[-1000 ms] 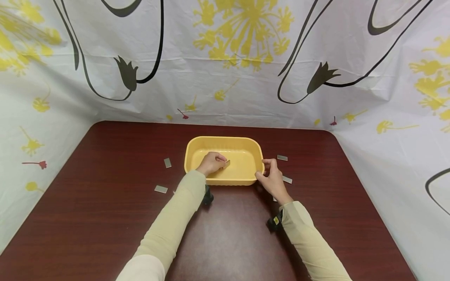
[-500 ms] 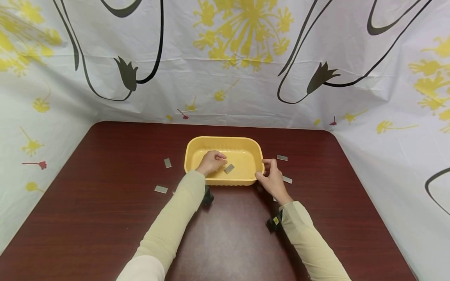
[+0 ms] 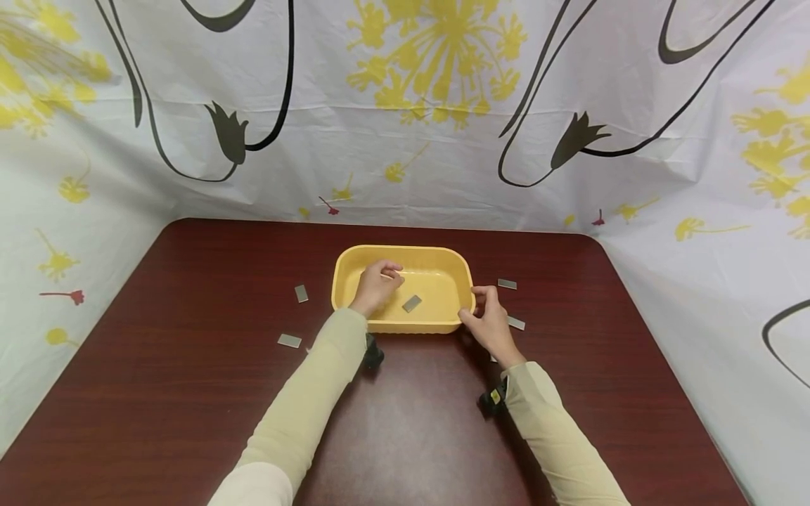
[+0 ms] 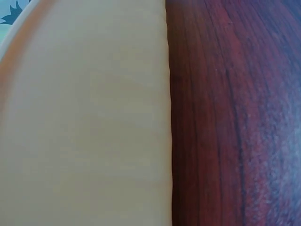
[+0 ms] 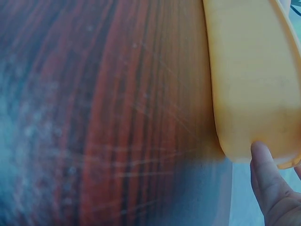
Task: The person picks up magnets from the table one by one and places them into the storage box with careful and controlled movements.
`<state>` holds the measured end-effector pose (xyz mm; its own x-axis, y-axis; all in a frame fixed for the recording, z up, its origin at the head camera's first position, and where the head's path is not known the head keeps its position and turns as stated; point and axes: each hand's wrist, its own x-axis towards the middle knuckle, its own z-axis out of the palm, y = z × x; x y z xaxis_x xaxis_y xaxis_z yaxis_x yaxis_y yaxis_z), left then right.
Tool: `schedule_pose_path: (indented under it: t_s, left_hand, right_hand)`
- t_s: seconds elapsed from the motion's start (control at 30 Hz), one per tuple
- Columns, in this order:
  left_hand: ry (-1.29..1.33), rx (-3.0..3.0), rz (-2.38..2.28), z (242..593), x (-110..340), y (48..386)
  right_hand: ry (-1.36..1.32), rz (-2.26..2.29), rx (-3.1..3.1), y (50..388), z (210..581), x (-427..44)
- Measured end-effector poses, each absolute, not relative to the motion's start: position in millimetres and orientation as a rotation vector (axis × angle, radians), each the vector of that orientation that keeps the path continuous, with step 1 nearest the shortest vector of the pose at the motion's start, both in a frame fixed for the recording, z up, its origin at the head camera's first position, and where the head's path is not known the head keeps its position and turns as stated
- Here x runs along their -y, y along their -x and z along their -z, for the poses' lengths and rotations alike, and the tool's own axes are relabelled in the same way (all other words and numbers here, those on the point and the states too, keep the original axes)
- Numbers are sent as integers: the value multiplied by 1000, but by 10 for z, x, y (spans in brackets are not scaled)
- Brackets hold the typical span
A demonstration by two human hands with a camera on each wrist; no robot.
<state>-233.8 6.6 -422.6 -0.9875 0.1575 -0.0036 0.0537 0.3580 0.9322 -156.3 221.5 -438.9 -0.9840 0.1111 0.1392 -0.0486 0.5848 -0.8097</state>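
Observation:
A yellow plastic basin (image 3: 418,327) stands on the dark red-brown table. One small flat grey rectangular piece (image 3: 412,303) lies on its floor. My left hand (image 3: 377,287) is over the basin's left half, apart from that piece, with fingers loosely bent and nothing seen between them. The left wrist view shows only the basin's side wall (image 4: 94,117) and the table. At the basin's right end my right hand (image 3: 490,323) grips the corner; in the right wrist view its thumb (image 5: 263,162) presses the outer wall and another fingertip barely shows at the edge.
Left of the basin lie two more grey pieces, a far one (image 3: 301,293) and a nearer one (image 3: 290,341). To the right are another piece (image 3: 507,284) and one partly behind my right hand (image 3: 516,323). A patterned white cloth (image 3: 430,176) hangs behind the table.
My left hand has let go of the grey piece, which now lies flat in the basin, and has drawn slightly back to the upper left. The right hand keeps its grip.

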Motion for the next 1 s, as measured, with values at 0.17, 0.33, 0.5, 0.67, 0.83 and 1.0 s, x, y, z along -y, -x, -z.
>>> schedule_pose_path:
  t_s: [0.17, 0.33, 0.5, 0.67, 0.83, 1.0]
  left_hand:
    - [-203, -2506, -1781, 4206, -37, 2336]
    - [-212, -2498, -1815, 4176, -7, 2333]
    - [-237, -2508, -1828, 4147, -5, 2329]
    - [-259, -2510, -1826, 4114, -21, 2299]
    - [-307, -2523, -1835, 4068, -37, 2268]
    - [-307, -2475, -1882, 3998, -47, 2239]
  right_hand:
    - [37, -1367, 2631, 1558, 4388, -2212]
    - [42, -1367, 2637, 1557, 4386, -2214]
    - [60, -1362, 2638, 1562, 4385, -2217]
    - [53, -1350, 2636, 1559, 4378, -2216]
    - [49, -1338, 2638, 1563, 4387, -2215]
    - [48, -1335, 2638, 1559, 4386, -2216]
